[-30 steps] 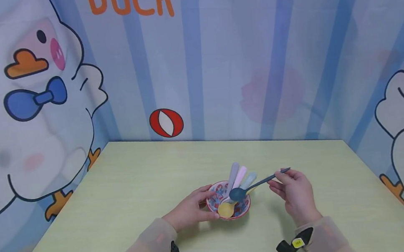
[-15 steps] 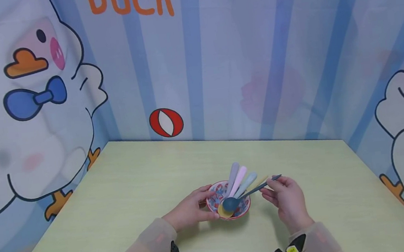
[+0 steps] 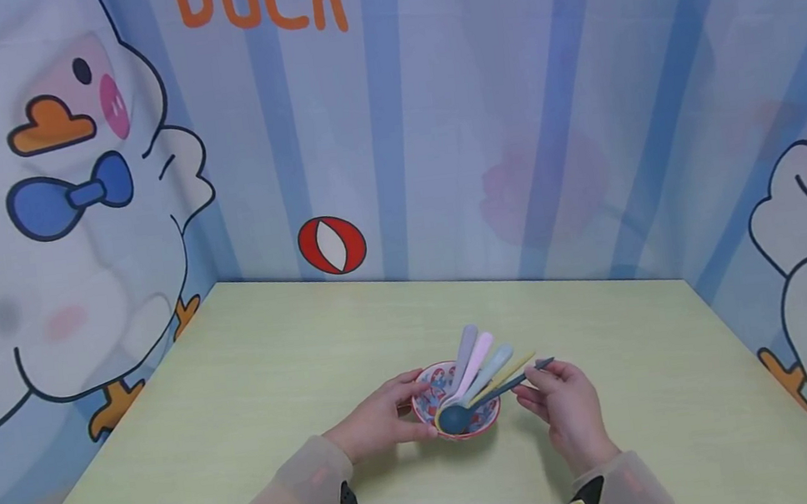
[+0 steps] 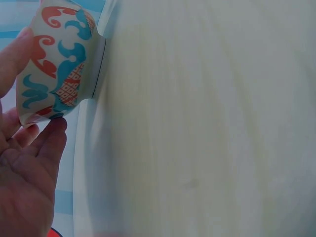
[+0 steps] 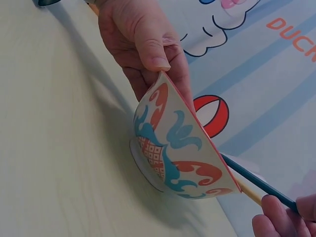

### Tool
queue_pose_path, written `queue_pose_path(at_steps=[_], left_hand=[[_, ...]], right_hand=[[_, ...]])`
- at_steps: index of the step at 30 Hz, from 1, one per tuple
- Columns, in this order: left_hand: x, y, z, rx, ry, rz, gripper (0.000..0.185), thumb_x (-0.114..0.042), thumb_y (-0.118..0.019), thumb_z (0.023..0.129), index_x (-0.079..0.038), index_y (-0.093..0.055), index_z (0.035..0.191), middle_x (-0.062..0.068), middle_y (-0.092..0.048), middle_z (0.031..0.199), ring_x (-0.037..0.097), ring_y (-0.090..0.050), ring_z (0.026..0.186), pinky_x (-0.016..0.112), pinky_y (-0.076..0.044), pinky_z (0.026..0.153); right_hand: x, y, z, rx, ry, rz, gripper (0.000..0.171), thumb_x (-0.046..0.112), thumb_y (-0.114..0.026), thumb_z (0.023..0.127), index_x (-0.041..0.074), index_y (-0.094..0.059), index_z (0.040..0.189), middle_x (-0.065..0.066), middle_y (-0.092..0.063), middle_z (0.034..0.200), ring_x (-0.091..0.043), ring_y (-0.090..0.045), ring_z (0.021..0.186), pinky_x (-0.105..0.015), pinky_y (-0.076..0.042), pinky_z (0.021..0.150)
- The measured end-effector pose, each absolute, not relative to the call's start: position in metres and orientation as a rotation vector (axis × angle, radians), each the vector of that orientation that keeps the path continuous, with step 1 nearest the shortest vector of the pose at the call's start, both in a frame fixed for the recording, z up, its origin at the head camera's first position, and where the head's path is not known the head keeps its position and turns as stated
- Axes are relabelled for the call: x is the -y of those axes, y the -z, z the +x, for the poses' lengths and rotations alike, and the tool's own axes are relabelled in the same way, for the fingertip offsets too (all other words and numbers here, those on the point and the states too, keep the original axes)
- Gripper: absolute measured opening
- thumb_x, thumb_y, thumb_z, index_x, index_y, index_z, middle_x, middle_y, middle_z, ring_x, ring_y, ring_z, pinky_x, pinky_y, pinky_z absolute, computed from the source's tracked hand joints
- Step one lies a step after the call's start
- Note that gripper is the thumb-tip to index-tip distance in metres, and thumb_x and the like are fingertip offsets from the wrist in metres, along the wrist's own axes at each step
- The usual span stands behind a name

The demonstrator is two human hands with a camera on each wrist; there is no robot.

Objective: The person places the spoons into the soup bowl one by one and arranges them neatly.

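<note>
Fingers of the right hand pinch the dark spoon, resting in the bowl.

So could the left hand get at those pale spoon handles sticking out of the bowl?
Probably yes. The left hand already holds the near-left rim of the bowl, and the pale handles fan out over the far rim, with nothing between; it would have to let go first.
</note>
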State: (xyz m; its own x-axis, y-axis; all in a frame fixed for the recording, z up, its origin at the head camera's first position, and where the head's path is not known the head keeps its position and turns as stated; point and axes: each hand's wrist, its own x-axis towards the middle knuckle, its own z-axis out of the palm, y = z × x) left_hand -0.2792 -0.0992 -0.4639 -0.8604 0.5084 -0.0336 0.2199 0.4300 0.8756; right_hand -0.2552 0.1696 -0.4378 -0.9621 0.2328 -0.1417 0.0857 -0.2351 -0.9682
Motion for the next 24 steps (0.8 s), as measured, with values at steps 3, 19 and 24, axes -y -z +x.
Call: queue_pose_path(at_steps=[3, 19, 24], left_hand=[[0.0990, 0.4640, -0.2795, -2.398, -1.398, 0.629, 0.074, -0.034, -0.079, 0.080, -0.014, -0.047, 0.144, -0.001, -0.025, 0.156, 0.027, -0.029, 0.140, 0.039, -0.037, 0.108], [0.0979, 0.4652, -0.2795, -2.384, -1.414, 0.638, 0.070, -0.027, -0.079, 0.081, -0.013, -0.048, 0.143, 0.001, -0.026, 0.156, 0.028, -0.029, 0.140, 0.039, -0.037, 0.108], [0.0982, 0.4652, -0.2798, -2.373, -1.428, 0.642, 0.071, -0.028, -0.079, 0.081, -0.014, -0.048, 0.143, 0.001, -0.026, 0.156, 0.028, -0.030, 0.140, 0.039, -0.037, 0.108]], right_hand=[[-0.1688, 0.4381, -0.2547, 1.891, -2.361, -0.393, 0.029, 0.006, -0.057, 0.096, -0.003, -0.043, 0.119, -0.005, -0.064, 0.095, -0.014, -0.070, 0.073, -0.031, -0.058, 0.073], [-0.1671, 0.4466, -0.2584, 1.955, -2.313, -0.433, 0.032, 0.004, -0.058, 0.094, -0.006, -0.043, 0.121, -0.009, -0.068, 0.094, -0.016, -0.070, 0.074, -0.032, -0.058, 0.071], [-0.1664, 0.4475, -0.2616, 1.990, -2.297, -0.433, 0.038, 0.006, -0.058, 0.094, -0.008, -0.042, 0.125, -0.007, -0.067, 0.093, -0.015, -0.069, 0.074, -0.031, -0.058, 0.073]])
